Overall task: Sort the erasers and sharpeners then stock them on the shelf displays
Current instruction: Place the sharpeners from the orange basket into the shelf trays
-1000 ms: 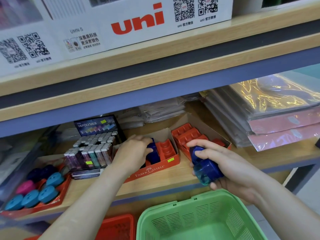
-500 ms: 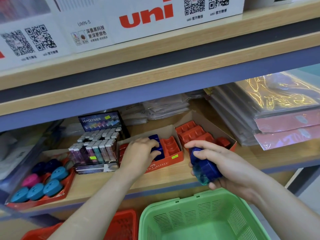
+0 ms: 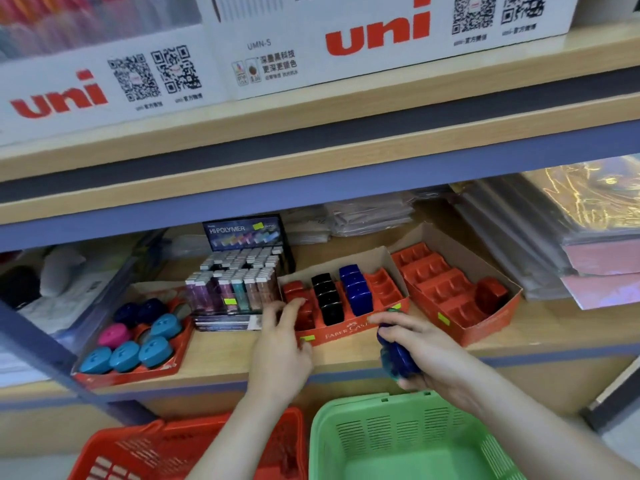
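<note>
Head view: I look down at a wooden shelf [image 3: 242,355] with two baskets below it. My right hand [image 3: 429,358] is curled round a small clutch of blue sharpeners [image 3: 396,358], glossy hard plastic, dark blue with a see-through bluish part, held just in front of the Faber-Castell box [image 3: 346,333]. My left hand [image 3: 280,344] reaches to the box's front left corner, fingers spread and lightly bent, tips on the red sharpeners [image 3: 300,299]; I cannot tell whether it grips one or only steadies the box. Inside the cardboard box, a moulded red plastic insert holds a red row, a row of black sharpeners [image 3: 327,299] and a row of blue boxed sharpeners [image 3: 356,289], all blocky and smooth, with empty slots [image 3: 384,285] at the right. I judge the step to be seating the held blue pieces: I would keep the left hand bracing the light box, feed one piece at a time, match it to its own colour row, and press it square into a pocket so it does not tilt. Just beside it stands a second red tray box [image 3: 450,292], nearly bare. To the left sit lead tubes [image 3: 235,289] and round teal sharpeners [image 3: 138,344]. The green basket [image 3: 398,445] and red basket [image 3: 166,448] are slotted plastic.
</note>
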`<state>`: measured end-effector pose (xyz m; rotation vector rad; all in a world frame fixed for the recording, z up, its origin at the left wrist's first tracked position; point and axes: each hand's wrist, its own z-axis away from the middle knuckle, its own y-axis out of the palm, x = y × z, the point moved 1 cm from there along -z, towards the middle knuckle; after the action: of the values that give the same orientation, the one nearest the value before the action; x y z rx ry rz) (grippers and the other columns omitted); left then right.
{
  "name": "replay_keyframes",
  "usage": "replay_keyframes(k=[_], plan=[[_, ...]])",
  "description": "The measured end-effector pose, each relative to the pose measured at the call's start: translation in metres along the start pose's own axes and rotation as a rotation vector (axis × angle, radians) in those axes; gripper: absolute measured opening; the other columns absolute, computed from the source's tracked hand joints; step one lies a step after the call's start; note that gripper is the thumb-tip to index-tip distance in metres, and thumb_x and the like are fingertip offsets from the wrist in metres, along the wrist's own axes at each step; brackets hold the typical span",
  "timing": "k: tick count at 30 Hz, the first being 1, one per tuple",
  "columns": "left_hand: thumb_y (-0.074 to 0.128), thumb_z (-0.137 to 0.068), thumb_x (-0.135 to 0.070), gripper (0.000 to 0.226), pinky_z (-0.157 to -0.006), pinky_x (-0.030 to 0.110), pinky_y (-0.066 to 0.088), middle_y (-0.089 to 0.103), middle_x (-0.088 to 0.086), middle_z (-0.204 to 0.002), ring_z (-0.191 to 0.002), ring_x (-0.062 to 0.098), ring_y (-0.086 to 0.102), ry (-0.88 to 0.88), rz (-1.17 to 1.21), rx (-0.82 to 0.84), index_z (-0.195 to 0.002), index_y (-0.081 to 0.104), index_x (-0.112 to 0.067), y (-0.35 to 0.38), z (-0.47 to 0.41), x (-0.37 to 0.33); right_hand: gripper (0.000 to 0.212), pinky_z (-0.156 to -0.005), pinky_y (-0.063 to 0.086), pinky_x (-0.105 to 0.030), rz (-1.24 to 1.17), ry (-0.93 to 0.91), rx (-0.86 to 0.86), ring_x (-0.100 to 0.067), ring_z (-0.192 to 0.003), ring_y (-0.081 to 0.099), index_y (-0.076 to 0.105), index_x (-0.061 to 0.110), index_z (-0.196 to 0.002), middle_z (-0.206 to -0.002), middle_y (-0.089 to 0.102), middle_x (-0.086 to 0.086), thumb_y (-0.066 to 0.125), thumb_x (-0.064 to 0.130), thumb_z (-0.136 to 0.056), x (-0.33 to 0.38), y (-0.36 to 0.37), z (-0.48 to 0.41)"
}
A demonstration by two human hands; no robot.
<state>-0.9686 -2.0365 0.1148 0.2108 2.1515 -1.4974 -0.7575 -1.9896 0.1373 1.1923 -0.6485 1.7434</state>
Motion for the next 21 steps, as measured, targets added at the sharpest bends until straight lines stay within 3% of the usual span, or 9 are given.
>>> replay_keyframes(k=[6,10,12,15,17,19,21], plan=[[0.057,-0.086,-0.011,0.066,-0.094,0.019,0.042,0.030,-0.006,-0.133,-0.107,0.013,0.053,0.038,0.056,0.051,-0.146,0.034,-0.027,0.008,0.016,-0.018,0.026,-0.054,0.051,-0.029,-0.027,-0.075,-0.099,-0.016,-0.060,0.056,0.071,0.036,-0.105,-0.069,0.061,-0.005,0.054,0.019,-0.096,0.003,0.027,-0.028],[0.054,-0.086,-0.008,0.065,-0.093,0.024,0.046,0.033,-0.007,-0.125,-0.100,0.014,0.055,0.035,0.177,0.071,-0.147,0.035,-0.024,0.015,0.015,-0.032,0.029,-0.052,0.049,-0.032,0.031,-0.227,-0.205,-0.019,-0.054,0.051,0.073,0.030,-0.107,-0.066,0.056,-0.008,0.051,0.013,-0.098,0.010,0.033,-0.026],[0.052,-0.087,-0.007,0.062,-0.095,0.026,0.047,0.038,-0.007,-0.125,-0.100,0.013,0.056,0.029,0.250,0.103,-0.146,0.038,-0.023,0.016,0.014,-0.037,0.032,-0.057,0.049,-0.039,0.091,-0.327,-0.230,-0.025,-0.058,0.049,0.074,0.035,-0.102,-0.069,0.056,-0.013,0.052,0.013,-0.097,0.017,0.033,-0.019],[0.054,-0.085,-0.007,0.061,-0.090,0.022,0.050,0.053,-0.012,-0.119,-0.099,0.005,0.058,-0.014,0.438,0.099,-0.139,0.044,-0.032,-0.008,0.015,-0.031,0.032,-0.062,0.050,-0.038,0.126,-0.392,-0.090,-0.024,-0.068,0.060,0.074,0.042,-0.101,-0.087,0.069,-0.010,0.055,0.016,-0.097,0.032,0.044,-0.004],[0.060,-0.086,-0.006,0.061,-0.083,0.016,0.050,0.058,-0.020,-0.114,-0.095,0.000,0.060,-0.051,0.696,0.152,-0.134,0.045,-0.040,-0.037,0.020,-0.019,0.034,-0.051,0.051,-0.033,0.102,-0.335,0.098,-0.024,-0.070,0.065,0.071,0.043,-0.109,-0.101,0.071,-0.008,0.055,0.016,-0.096,0.042,0.060,0.003],[0.065,-0.089,-0.014,0.056,-0.090,0.018,0.049,0.058,-0.031,-0.117,-0.103,-0.002,0.057,-0.051,0.890,0.257,-0.131,0.045,-0.045,-0.067,0.024,-0.004,0.049,-0.042,0.049,-0.030,0.131,-0.286,0.256,-0.029,-0.066,0.064,0.062,0.051,-0.119,-0.103,0.071,-0.009,0.055,0.009,-0.094,0.049,0.081,0.004],[0.061,-0.088,-0.035,0.045,-0.092,0.020,0.047,0.058,-0.031,-0.118,-0.110,-0.005,0.055,-0.071,0.900,0.320,-0.129,0.047,-0.045,-0.089,0.027,0.019,0.067,-0.039,0.048,-0.028,0.189,-0.277,0.340,-0.031,-0.061,0.063,0.047,0.063,-0.125,-0.094,0.071,-0.013,0.055,0.005,-0.092,0.053,0.105,-0.002]])
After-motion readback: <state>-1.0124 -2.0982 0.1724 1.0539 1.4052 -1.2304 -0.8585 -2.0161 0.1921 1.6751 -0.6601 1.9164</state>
